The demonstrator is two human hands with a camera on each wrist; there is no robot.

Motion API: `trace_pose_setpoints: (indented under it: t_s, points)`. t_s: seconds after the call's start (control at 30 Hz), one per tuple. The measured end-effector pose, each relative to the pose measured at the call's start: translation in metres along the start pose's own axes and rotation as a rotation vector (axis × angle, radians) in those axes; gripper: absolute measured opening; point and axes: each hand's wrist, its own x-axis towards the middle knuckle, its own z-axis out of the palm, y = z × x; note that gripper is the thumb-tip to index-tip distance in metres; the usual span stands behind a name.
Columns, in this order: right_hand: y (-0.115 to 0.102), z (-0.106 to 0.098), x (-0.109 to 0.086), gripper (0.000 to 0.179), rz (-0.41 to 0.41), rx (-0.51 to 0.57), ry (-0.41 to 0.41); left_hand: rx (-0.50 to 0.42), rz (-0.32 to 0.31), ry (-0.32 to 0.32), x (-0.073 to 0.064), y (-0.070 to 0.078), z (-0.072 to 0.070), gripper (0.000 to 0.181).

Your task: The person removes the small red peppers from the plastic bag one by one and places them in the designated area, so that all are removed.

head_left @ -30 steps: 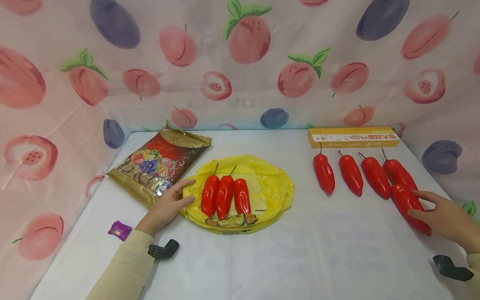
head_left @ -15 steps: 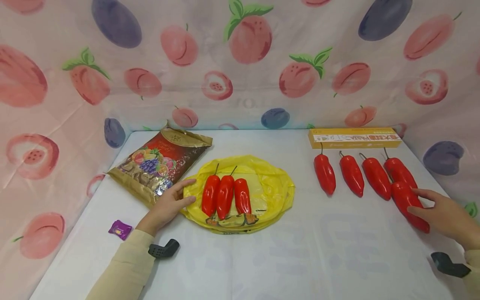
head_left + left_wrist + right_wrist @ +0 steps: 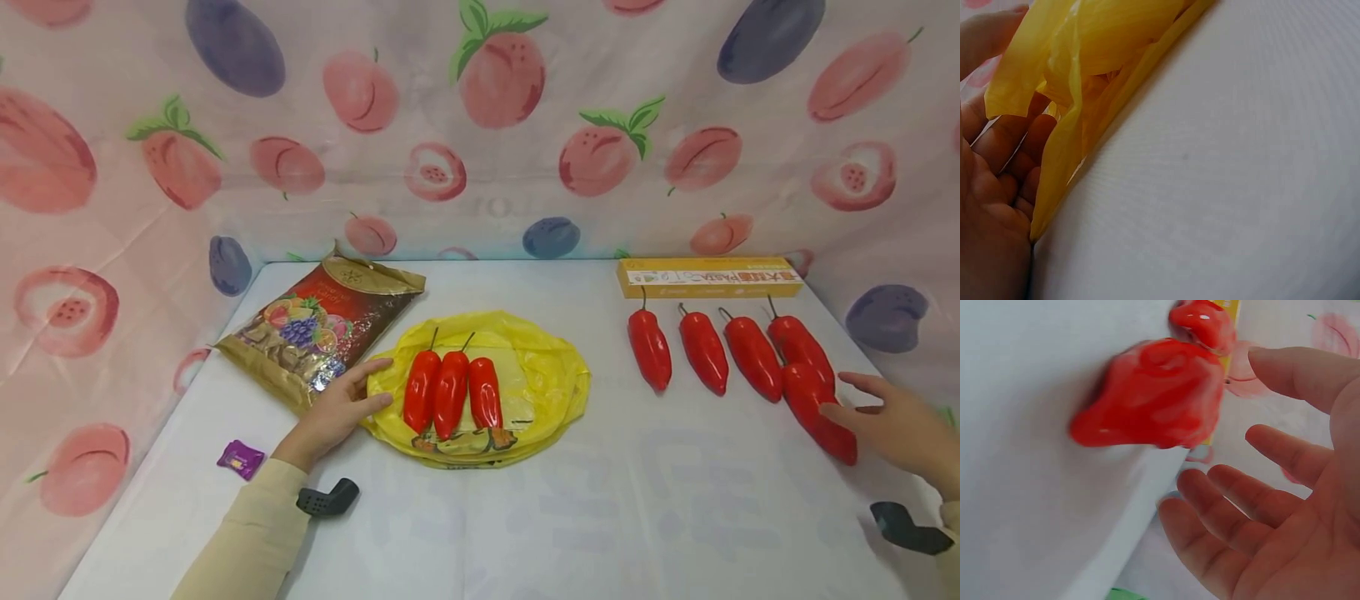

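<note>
In the head view, my right hand (image 3: 896,425) is beside the front pepper of the right-hand group, a red chili pepper (image 3: 813,408) lying on the white table. The right wrist view shows its thumb and fingers spread, with a gap to that red pepper (image 3: 1154,394). My left hand (image 3: 341,412) rests at the left edge of a yellow plastic bag (image 3: 558,375), thumb and forefinger apart. In the left wrist view, the bag's loose edge (image 3: 1060,162) lies between the thumb and loosely bent fingers. Three red peppers (image 3: 450,392) lie on the bag's opening.
Several more red peppers (image 3: 702,350) lie in a row at the right, before a yellow pasta box (image 3: 708,277). A brown-and-gold fruit-print packet (image 3: 322,321) lies back left, and a small purple wrapped packet (image 3: 240,459) left of my forearm. Fruit-patterned cloth walls surround the table.
My right hand has let go of the front pepper and drawn slightly to the right. That pepper has shifted a little up and left against its neighbour. The left hand stays put.
</note>
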Motion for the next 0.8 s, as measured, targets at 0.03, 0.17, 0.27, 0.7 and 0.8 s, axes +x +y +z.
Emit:
trace_pose_setpoints:
  t_s: [0.03,0.17,0.27,0.7,0.8]
  points:
    - [-0.002,-0.002,-0.001,0.084,0.002,-0.005,0.006,0.001,-0.001,0.001,0.000,0.000,0.000,0.059]
    - [-0.015,-0.008,-0.006,0.085,-0.026,-0.031,0.014,-0.004,0.003,0.000,0.001,0.000,0.000,0.059]
    - [-0.034,-0.011,-0.013,0.086,-0.085,-0.045,0.024,-0.007,0.004,-0.002,0.001,-0.001,0.000,0.060]
    - [-0.139,0.010,-0.021,0.087,-0.343,-0.030,0.003,-0.015,-0.006,-0.006,0.001,-0.001,0.000,0.060]
    - [-0.163,0.019,-0.023,0.083,-0.392,-0.003,-0.019,-0.019,-0.009,-0.006,0.001,0.000,0.000,0.060]
